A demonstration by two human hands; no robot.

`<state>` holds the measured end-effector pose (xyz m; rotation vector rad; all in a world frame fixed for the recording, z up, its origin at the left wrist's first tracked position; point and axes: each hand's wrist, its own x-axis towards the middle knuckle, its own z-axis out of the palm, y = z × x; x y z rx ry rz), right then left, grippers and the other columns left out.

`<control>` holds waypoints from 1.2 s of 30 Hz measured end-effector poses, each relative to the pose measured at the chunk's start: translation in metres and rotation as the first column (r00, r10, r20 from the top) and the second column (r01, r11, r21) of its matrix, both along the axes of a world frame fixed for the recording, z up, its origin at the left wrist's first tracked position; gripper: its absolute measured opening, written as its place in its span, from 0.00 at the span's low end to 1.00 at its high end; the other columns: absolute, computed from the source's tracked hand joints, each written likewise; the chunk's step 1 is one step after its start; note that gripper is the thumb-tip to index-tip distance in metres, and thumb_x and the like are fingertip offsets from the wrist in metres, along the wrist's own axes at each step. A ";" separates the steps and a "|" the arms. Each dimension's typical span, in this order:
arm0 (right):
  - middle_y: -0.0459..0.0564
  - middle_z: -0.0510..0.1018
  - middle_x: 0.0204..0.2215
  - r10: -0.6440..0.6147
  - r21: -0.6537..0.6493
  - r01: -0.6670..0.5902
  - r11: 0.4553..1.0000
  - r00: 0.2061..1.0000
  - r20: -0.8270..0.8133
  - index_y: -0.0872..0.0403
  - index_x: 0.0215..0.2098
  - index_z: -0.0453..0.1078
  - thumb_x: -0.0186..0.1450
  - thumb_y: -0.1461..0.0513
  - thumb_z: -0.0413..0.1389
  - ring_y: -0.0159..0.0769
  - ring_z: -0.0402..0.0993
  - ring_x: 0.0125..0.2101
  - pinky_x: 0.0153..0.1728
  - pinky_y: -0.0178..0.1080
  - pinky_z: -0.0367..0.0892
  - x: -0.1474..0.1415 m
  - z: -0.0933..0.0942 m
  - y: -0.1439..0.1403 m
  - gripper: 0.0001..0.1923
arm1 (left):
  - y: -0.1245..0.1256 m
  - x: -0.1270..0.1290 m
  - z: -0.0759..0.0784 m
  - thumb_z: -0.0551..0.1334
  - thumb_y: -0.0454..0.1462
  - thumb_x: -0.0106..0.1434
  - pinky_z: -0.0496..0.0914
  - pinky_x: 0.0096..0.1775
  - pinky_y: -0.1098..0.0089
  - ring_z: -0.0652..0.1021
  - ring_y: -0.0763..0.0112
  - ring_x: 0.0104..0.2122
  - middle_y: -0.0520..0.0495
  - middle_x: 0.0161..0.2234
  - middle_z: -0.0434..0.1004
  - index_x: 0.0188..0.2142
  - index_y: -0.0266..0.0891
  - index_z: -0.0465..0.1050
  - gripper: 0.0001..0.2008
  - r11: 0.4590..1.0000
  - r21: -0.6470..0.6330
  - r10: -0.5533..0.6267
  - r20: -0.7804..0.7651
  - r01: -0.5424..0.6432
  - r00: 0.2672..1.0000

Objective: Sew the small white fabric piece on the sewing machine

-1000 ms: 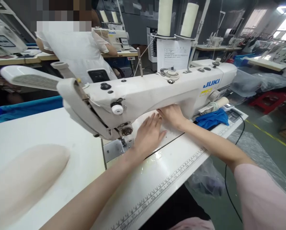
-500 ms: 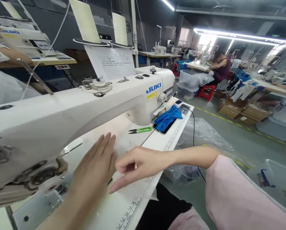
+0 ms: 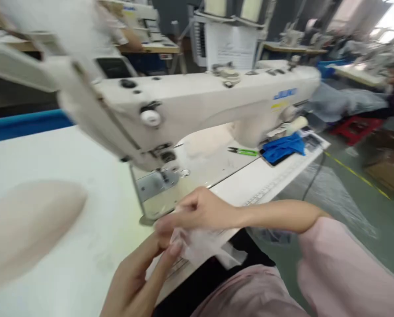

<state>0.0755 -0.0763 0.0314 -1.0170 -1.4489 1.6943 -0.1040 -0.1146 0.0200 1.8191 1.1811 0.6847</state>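
Observation:
In front of the sewing machine's needle area, my two hands meet over a thin, sheer white piece of material. My left hand pinches its edge between thumb and fingers. Close against it, my right hand has its fingers curled onto the same piece. The loose part hangs over the table's front edge above my lap. Just beyond my hands are the presser foot and metal plate of the white sewing machine. Whether the material is cloth or film I cannot tell.
Green-handled thread snips lie on the machine bed. To their right a blue cloth rests on a dark flat device. A blurred beige shape covers part of the white tabletop at left. A red stool stands beyond.
The view has swung left. My left hand has moved from lying flat on the machine bed to pinching the white material beside my right hand, now at the table's front edge.

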 end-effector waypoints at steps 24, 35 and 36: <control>0.41 0.75 0.27 0.347 0.139 -0.393 0.909 0.897 0.274 0.54 0.33 0.75 0.59 0.58 0.63 0.23 0.65 0.26 0.29 0.31 0.61 0.017 -0.003 0.077 0.08 | 0.062 -0.005 -0.003 0.60 0.45 0.62 0.51 0.17 0.77 0.56 0.78 0.15 0.63 0.14 0.52 0.32 0.43 0.63 0.10 0.991 -0.048 0.120 -0.073 -0.124 0.990; 0.43 0.75 0.23 0.079 0.274 -0.157 0.949 0.958 0.276 0.57 0.33 0.71 0.63 0.65 0.56 0.26 0.73 0.23 0.26 0.31 0.70 0.008 -0.026 0.057 0.03 | 0.059 -0.012 -0.027 0.54 0.39 0.68 0.55 0.18 0.77 0.60 0.79 0.13 0.63 0.14 0.55 0.34 0.41 0.63 0.06 0.871 0.492 0.171 -0.268 -0.018 0.948; 0.43 0.75 0.24 0.048 0.359 -0.158 0.920 0.954 0.296 0.56 0.33 0.71 0.63 0.66 0.56 0.26 0.73 0.24 0.27 0.30 0.70 0.008 -0.028 0.055 0.03 | 0.059 -0.012 -0.029 0.53 0.39 0.69 0.55 0.18 0.77 0.61 0.79 0.13 0.62 0.14 0.57 0.34 0.41 0.63 0.07 0.833 0.554 0.187 -0.284 0.001 0.940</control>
